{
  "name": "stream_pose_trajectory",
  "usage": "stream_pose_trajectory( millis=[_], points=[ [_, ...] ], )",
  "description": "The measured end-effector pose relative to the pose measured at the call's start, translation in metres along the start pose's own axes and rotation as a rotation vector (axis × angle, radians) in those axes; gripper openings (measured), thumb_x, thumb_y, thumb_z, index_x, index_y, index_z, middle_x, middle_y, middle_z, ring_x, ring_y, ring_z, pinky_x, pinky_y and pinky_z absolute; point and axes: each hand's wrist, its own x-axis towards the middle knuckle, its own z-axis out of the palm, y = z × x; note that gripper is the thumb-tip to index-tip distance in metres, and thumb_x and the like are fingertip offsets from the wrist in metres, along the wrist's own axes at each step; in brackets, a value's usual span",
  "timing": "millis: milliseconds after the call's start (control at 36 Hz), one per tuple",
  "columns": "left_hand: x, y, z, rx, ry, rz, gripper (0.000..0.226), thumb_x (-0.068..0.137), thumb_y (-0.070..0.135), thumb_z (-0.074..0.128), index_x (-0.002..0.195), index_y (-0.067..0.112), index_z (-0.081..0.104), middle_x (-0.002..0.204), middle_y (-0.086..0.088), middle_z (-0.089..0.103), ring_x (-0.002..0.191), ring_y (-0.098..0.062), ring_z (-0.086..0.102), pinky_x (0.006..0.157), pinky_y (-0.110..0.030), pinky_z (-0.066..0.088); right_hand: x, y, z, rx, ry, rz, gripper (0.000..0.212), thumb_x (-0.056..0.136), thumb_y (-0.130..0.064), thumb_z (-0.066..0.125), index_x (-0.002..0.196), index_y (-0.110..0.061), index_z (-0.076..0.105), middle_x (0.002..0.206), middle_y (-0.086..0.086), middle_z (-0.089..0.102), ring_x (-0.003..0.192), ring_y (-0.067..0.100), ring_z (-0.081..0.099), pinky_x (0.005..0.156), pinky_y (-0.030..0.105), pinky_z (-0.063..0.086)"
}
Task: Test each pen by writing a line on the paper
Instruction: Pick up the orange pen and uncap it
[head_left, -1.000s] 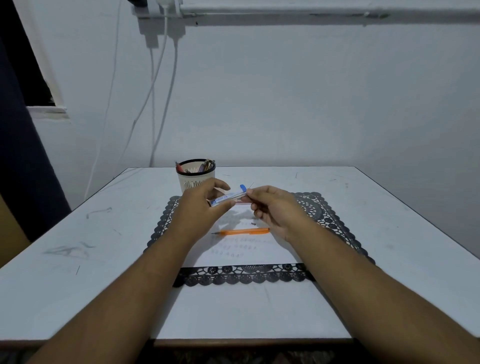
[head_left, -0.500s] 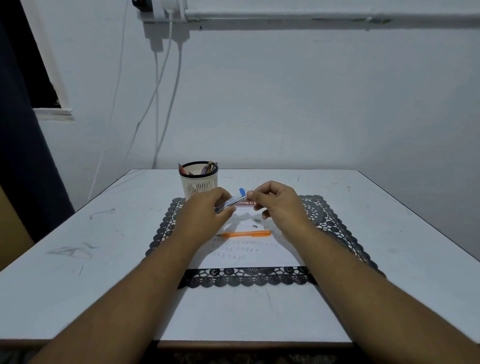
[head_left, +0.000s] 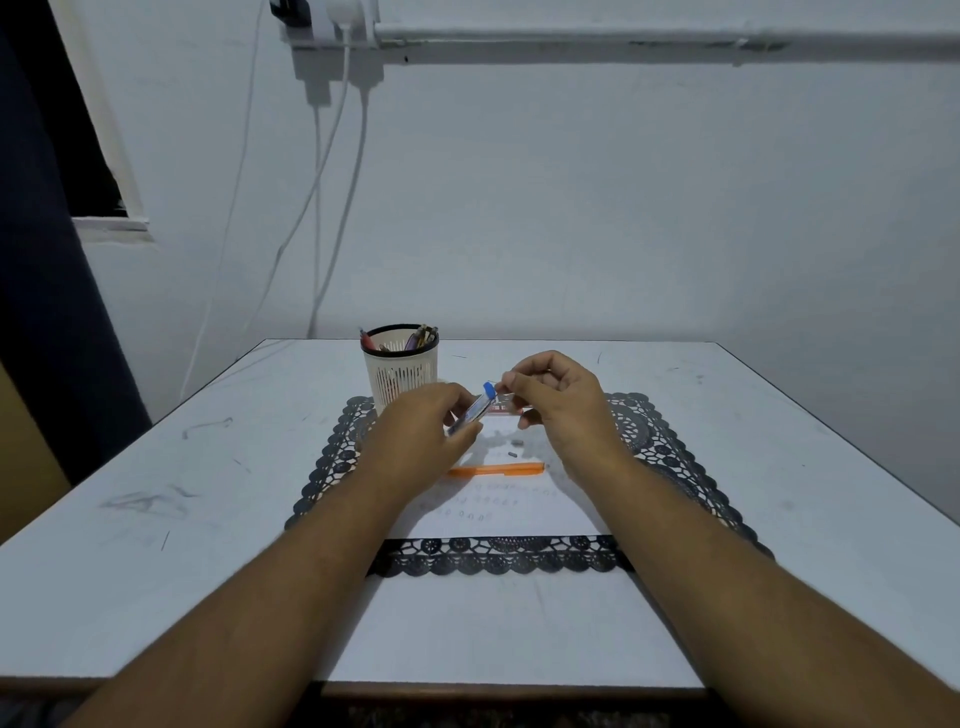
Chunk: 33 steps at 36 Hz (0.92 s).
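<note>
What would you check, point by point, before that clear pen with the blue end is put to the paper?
1. Grip: the left hand holds the clear pen with a blue end above the table: ok.
2. Writing tip bared: the right hand pinches at the blue end, and the tip is hidden: cannot tell.
3. Free writing room: the white sheet of paper shows bare space below its faint rows of marks: ok.
4. Obstacle: the orange pen lies across the sheet: not ok.
5. Small dark bits lie on the paper above the orange pen: not ok.
6. More pens wait in the white mesh cup: ok.
</note>
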Motion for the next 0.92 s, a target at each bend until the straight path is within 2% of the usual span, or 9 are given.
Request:
stream_pose_trajectory(
  millis=[167, 333, 472, 611, 722, 806, 917],
  points=[
    [-0.0013, 0.0032, 0.0000, 0.004, 0.003, 0.031, 0.016, 0.093, 0.030, 0.073, 0.107, 0.025, 0.072, 0.094, 0.012, 0.070, 0.084, -0.004, 0.062, 0.076, -0.034, 0.057, -0.0004, -0.0006, -0.0014, -0.005, -0.018, -0.018, 0.005, 0.091, -0.005, 0.076, 0.095, -0.006, 0.073, 0.093, 0.021, 0.076, 0.074, 0.021, 0.064, 0.064, 0.034, 0.052],
    [-0.0016, 0.0031, 0.0002, -0.018, 0.004, 0.019, 0.017, 0.092, 0.030, 0.074, 0.108, 0.023, 0.073, 0.095, 0.012, 0.071, 0.083, -0.002, 0.063, 0.076, -0.032, 0.057, -0.0003, -0.0001, -0.0016, -0.035, 0.007, -0.024, 0.003, 0.090, -0.008, 0.078, 0.094, -0.007, 0.077, 0.087, 0.009, 0.077, 0.077, 0.016, 0.067, 0.067, 0.036, 0.054],
    [-0.0017, 0.0047, -0.0001, -0.046, 0.012, 0.012, 0.015, 0.092, 0.028, 0.075, 0.107, 0.023, 0.073, 0.095, 0.012, 0.071, 0.083, -0.001, 0.063, 0.072, -0.022, 0.052, 0.0002, -0.0016, -0.0030, -0.048, 0.020, -0.023, 0.004, 0.091, -0.009, 0.077, 0.094, -0.010, 0.080, 0.093, 0.012, 0.077, 0.080, 0.016, 0.068, 0.067, 0.034, 0.057],
    [-0.0016, 0.0037, 0.0001, -0.061, 0.015, 0.017, 0.015, 0.092, 0.028, 0.075, 0.106, 0.023, 0.073, 0.094, 0.012, 0.071, 0.082, 0.000, 0.063, 0.075, -0.029, 0.056, -0.0004, -0.0018, -0.0021, -0.035, 0.026, -0.011, 0.006, 0.092, -0.009, 0.075, 0.094, -0.011, 0.080, 0.097, 0.013, 0.078, 0.082, 0.018, 0.068, 0.067, 0.034, 0.058],
    [-0.0013, 0.0037, -0.0002, -0.054, 0.018, 0.025, 0.017, 0.092, 0.027, 0.075, 0.108, 0.023, 0.072, 0.095, 0.011, 0.071, 0.083, -0.003, 0.063, 0.076, -0.032, 0.057, -0.0012, -0.0023, -0.0022, -0.010, 0.013, -0.001, 0.005, 0.090, -0.004, 0.076, 0.094, -0.007, 0.077, 0.089, 0.012, 0.076, 0.077, 0.017, 0.069, 0.064, 0.033, 0.056],
    [-0.0013, 0.0037, -0.0003, -0.045, 0.019, 0.035, 0.018, 0.092, 0.028, 0.075, 0.109, 0.024, 0.072, 0.096, 0.012, 0.071, 0.083, -0.003, 0.063, 0.076, -0.033, 0.057, -0.0011, -0.0028, -0.0004, 0.027, 0.007, -0.002, 0.011, 0.089, -0.001, 0.077, 0.096, -0.008, 0.073, 0.089, 0.018, 0.075, 0.075, 0.019, 0.068, 0.062, 0.032, 0.054],
    [-0.0013, 0.0034, 0.0001, -0.042, 0.019, 0.041, 0.018, 0.092, 0.028, 0.074, 0.109, 0.023, 0.071, 0.095, 0.011, 0.070, 0.084, -0.004, 0.063, 0.076, -0.034, 0.057, -0.0007, -0.0028, -0.0004, 0.028, 0.010, -0.004, 0.013, 0.088, -0.001, 0.078, 0.096, -0.010, 0.072, 0.081, 0.009, 0.072, 0.075, 0.020, 0.067, 0.062, 0.031, 0.054]
  ],
)
